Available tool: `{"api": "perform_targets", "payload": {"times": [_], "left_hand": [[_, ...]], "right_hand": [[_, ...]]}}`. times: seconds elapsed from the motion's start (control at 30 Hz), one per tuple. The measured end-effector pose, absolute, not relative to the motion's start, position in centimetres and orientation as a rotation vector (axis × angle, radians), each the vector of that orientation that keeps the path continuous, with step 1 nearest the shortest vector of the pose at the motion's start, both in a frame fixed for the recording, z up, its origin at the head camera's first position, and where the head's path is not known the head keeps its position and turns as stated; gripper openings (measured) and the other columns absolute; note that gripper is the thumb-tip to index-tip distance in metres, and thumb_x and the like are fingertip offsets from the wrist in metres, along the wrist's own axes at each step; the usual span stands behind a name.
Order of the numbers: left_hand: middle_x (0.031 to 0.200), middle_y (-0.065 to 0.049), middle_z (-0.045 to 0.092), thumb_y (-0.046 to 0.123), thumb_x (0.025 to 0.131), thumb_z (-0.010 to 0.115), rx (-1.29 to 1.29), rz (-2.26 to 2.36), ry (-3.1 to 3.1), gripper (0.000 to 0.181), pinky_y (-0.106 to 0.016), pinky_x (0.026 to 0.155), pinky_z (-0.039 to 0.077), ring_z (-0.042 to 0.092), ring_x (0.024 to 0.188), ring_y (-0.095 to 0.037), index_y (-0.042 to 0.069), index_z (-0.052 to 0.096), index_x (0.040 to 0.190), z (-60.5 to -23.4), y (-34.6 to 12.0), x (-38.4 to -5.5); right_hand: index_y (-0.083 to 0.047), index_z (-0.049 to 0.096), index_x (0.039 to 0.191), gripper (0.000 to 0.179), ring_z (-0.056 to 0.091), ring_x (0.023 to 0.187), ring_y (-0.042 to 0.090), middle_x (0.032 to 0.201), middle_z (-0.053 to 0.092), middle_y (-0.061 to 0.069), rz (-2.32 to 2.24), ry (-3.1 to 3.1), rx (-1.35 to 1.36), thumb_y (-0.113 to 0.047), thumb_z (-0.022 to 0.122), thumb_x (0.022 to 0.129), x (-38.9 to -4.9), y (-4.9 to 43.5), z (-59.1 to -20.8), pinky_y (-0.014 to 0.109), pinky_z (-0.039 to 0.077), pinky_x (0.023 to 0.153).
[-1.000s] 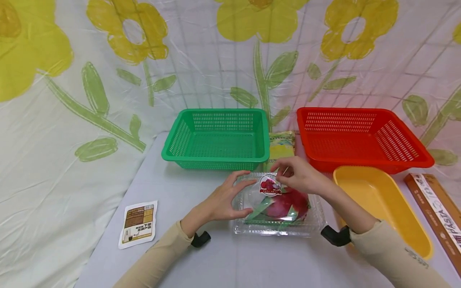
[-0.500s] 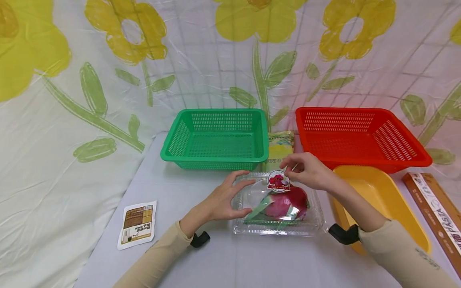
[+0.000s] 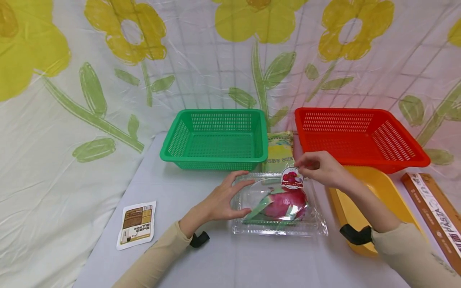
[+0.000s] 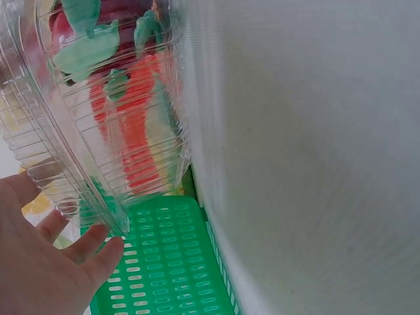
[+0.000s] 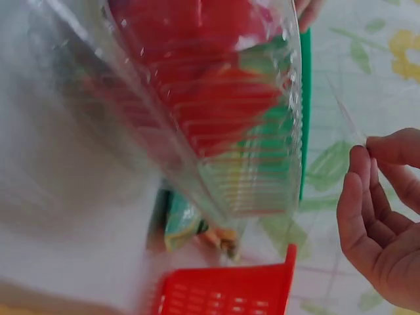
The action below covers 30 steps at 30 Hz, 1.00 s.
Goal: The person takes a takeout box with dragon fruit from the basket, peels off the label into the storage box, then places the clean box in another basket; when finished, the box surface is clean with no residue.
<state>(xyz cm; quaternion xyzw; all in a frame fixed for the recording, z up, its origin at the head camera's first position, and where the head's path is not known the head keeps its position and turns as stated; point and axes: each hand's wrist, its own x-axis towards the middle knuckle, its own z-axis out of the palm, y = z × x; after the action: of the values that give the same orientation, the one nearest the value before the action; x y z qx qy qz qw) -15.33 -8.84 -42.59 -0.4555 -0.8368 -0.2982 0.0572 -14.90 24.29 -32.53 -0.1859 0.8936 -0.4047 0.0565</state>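
A lidded clear plastic container [image 3: 252, 231] lies on the table in front of me, with a red dragon fruit [image 3: 286, 202] with green scales inside. My left hand [image 3: 221, 200] spreads its fingers and thumb along the container's left end; the left wrist view has its fingertips at the ribbed rim. Between thumb and fingertips, my right hand [image 3: 320, 170] pinches a round label [image 3: 292, 178] with a red fruit picture, above the container's back right part. The right wrist view shows the label [image 5: 348, 118] nearly edge-on, away from the lid.
Behind the container stand a green basket [image 3: 216, 165] and a red basket [image 3: 360, 162], with a yellow packet [image 3: 280, 150] between them. A yellow tub [image 3: 378, 200] and a pasta box [image 3: 435, 216] lie at right. A flat pouch [image 3: 137, 224] lies at left.
My right hand has moved right, carrying the label from over the container's middle to its back right. The left hand and container have stayed in place.
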Motion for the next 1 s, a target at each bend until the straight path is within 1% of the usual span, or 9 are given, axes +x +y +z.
{"api": "perform_targets", "payload": {"times": [0.17,0.43,0.7,0.9,1.0], "left_hand": [[0.153,-0.014,0.029,0.046,0.080,0.071,-1.383,-0.911,-2.545,0.076,-0.054,0.094,0.049,0.031,0.140,-0.025,0.013,0.048,0.144,-42.5,-8.8,-15.4],[0.153,-0.014,0.029,0.045,0.080,0.072,-1.388,-0.910,-2.549,0.076,-0.054,0.097,0.047,0.033,0.139,-0.028,0.012,0.048,0.144,-42.4,-8.9,-15.3],[0.153,-0.014,0.029,0.046,0.080,0.072,-1.374,-0.909,-2.554,0.076,-0.053,0.095,0.049,0.035,0.138,-0.029,0.013,0.048,0.144,-42.5,-9.1,-15.2],[0.153,-0.014,0.028,0.046,0.080,0.071,-1.378,-0.927,-2.553,0.076,-0.053,0.095,0.049,0.034,0.138,-0.029,0.015,0.047,0.145,-42.7,-9.0,-15.2],[0.153,-0.014,0.029,0.046,0.080,0.072,-1.381,-0.929,-2.546,0.076,-0.053,0.094,0.049,0.036,0.138,-0.032,0.015,0.047,0.145,-42.7,-9.0,-15.3]], "right_hand": [[0.000,0.072,0.104,0.014,0.061,0.077,0.025,0.095,0.070,0.012,-1.223,2.725,-0.494,-0.003,0.069,0.090,-14.8,25.7,-32.6,0.025,0.055,0.067],[-0.002,0.072,0.101,0.012,0.060,0.075,0.025,0.093,0.070,0.009,-1.133,2.769,-0.378,-0.006,0.069,0.091,-14.6,28.1,-32.6,0.027,0.054,0.063],[-0.003,0.072,0.103,0.014,0.059,0.082,0.025,0.097,0.069,0.010,-1.048,2.820,-0.299,-0.009,0.069,0.091,-14.4,30.9,-32.7,0.025,0.054,0.066],[-0.001,0.071,0.105,0.017,0.056,0.080,0.023,0.097,0.068,0.011,-0.999,2.828,-0.221,-0.011,0.069,0.092,-14.1,33.6,-32.8,0.027,0.054,0.064],[0.000,0.071,0.107,0.020,0.055,0.081,0.022,0.098,0.068,0.012,-0.979,2.826,-0.173,-0.014,0.068,0.093,-14.0,35.0,-33.0,0.026,0.053,0.063]]}}
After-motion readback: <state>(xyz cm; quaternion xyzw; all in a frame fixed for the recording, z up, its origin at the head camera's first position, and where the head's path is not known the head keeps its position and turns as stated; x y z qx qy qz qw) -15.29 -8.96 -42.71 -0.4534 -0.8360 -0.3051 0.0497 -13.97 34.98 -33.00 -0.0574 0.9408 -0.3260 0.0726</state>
